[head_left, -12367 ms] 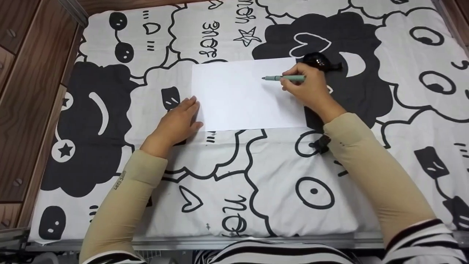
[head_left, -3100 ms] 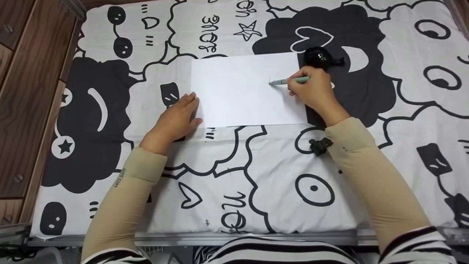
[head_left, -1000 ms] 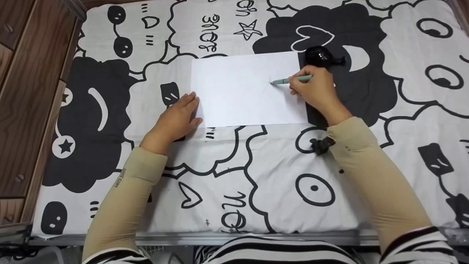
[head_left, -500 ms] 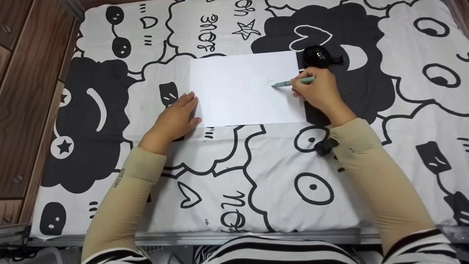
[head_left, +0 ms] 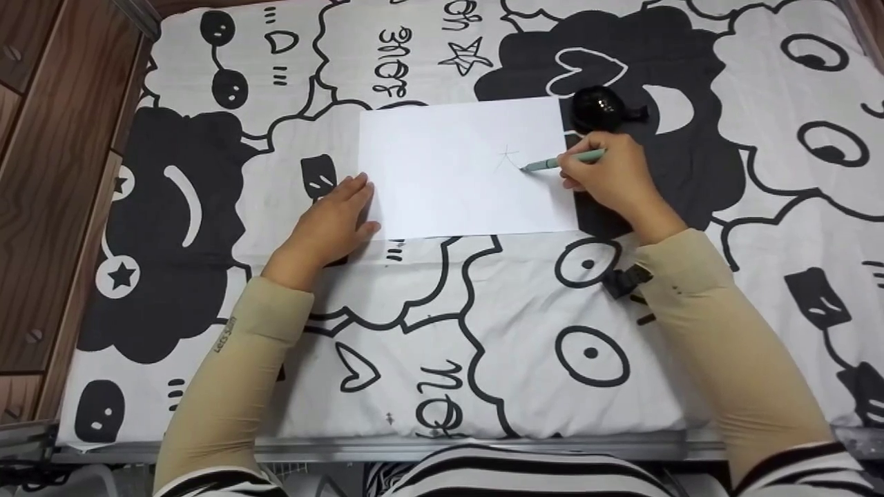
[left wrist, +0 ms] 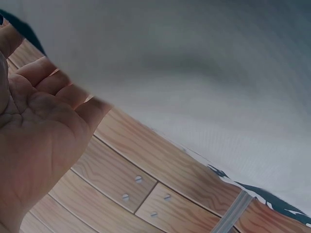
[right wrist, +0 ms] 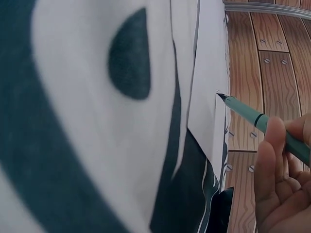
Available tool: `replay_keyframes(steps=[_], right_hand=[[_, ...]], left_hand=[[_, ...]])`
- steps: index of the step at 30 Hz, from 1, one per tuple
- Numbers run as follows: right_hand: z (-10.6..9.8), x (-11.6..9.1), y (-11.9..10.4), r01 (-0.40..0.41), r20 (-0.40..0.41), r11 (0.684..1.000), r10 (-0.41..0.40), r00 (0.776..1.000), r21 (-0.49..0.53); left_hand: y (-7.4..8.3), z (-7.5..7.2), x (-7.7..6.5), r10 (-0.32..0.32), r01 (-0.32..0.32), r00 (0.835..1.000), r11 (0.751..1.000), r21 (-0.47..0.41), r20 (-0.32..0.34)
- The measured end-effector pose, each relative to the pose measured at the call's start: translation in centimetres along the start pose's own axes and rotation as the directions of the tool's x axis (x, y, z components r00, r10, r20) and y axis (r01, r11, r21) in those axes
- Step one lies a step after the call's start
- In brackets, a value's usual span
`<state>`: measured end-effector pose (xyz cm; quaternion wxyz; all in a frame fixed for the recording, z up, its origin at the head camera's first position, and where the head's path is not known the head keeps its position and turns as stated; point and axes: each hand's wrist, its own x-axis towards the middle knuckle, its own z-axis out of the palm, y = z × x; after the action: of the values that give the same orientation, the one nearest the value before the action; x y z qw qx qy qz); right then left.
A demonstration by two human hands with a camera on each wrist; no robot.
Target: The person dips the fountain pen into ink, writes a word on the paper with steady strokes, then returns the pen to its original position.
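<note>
A white sheet of paper [head_left: 442, 179] lies on the patterned cloth in the head view. My right hand [head_left: 611, 169] pinches a green fountain pen [head_left: 545, 164] between thumb and fingers, over the sheet's right side. In the right wrist view the dark nib of the fountain pen [right wrist: 243, 109] is right at the paper. Thin crossing strokes [head_left: 507, 157], like a small written character, show just left of the nib. My left hand [head_left: 331, 224] rests with extended fingers on the sheet's left edge; in the left wrist view its palm [left wrist: 43, 126] shows, fingertips hidden behind the cloth's edge.
A glossy black rounded object with a narrow end [head_left: 601, 109] sits just beyond my right hand, at the sheet's upper right corner. Black-and-white cartoon cloth [head_left: 414, 290] covers the surface. Wood-look panels [head_left: 83, 138] stand along the left, and a metal edge [head_left: 483, 452] runs in front.
The sheet was blank at first; crossing strokes appeared on it. Over the last second my right hand and the pen slid right and toward me, lengthening the last stroke. My left hand stayed put.
</note>
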<state>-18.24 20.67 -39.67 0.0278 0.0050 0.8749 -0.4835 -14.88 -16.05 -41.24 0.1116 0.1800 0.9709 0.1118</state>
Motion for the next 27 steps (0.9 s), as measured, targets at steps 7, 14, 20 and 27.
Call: replay_keyframes(steps=[7,14,20,27], right_hand=[[-0.5,-0.3,0.1,0.003,0.006,1.000,-0.003,1.000,-0.011],[-0.3,0.1,1.1,0.024,-0.015,0.999,-0.024,1.000,0.036],[0.3,2.9,6.1,0.144,-0.128,0.965,-0.118,0.985,0.218],[0.0,3.9,7.0,0.193,-0.208,0.924,-0.128,0.970,0.329]], left_hand=[[-0.1,0.1,0.1,-0.005,0.005,1.000,1.000,0.017,-0.003],[-0.1,0.0,0.1,-0.001,0.001,1.000,1.000,0.009,0.000],[-0.2,0.1,0.1,0.011,-0.011,1.000,1.000,0.004,-0.003],[-0.1,0.0,0.1,0.020,-0.020,1.000,1.000,0.006,-0.003]])
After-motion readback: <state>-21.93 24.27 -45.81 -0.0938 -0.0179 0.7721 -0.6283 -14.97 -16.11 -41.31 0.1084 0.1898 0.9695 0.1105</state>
